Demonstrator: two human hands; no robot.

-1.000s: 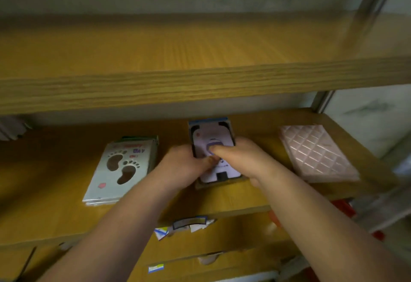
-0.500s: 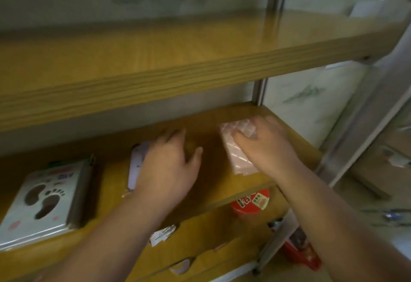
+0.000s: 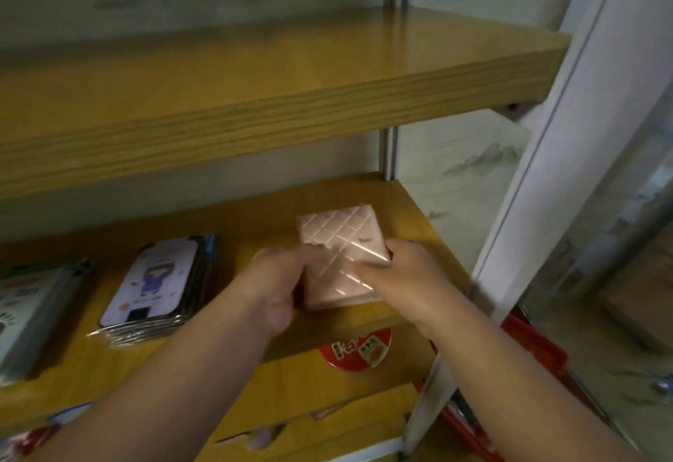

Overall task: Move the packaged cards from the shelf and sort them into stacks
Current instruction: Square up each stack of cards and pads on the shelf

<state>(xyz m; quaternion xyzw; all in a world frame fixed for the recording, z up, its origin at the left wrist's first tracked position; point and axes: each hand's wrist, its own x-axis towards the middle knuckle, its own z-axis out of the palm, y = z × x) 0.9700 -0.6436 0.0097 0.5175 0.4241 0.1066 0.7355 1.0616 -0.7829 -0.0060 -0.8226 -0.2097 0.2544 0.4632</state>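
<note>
- Two hands meet at the pink quilted pack [image 3: 340, 257], which lies on the wooden shelf [image 3: 262, 228] right of the frame's centre, near the shelf's front edge and its right end.
- We see the left hand [image 3: 276, 279] at the pack's left edge, fingers curled in against that side; the hand is blurred, so we cannot tell just how each finger sits, only that they close on the pack.
- We see the right hand [image 3: 404, 276] at the pack's lower right corner, thumb lying on the top face and fingers wrapped round the right edge, clamped on it.
- The pack looks like a small pile of the same pink wrappers, its near edge showing layers.
- Left of the hands, at centre left, a stack of packaged cards with a cartoon figure [image 3: 160, 286] lies flat on the same shelf, well apart from the pink pack.
- At the far left edge a third stack with a pale printed front [image 3: 25, 312] lies partly cut off by the frame.
- Above, an upper shelf board [image 3: 255, 97] crosses the upper half of the frame.
- Below the front edge, at lower centre, we make out a red round lid with white lettering [image 3: 355, 350] on the level beneath.
- A pale metal upright [image 3: 568, 155] slants down the right side.
</note>
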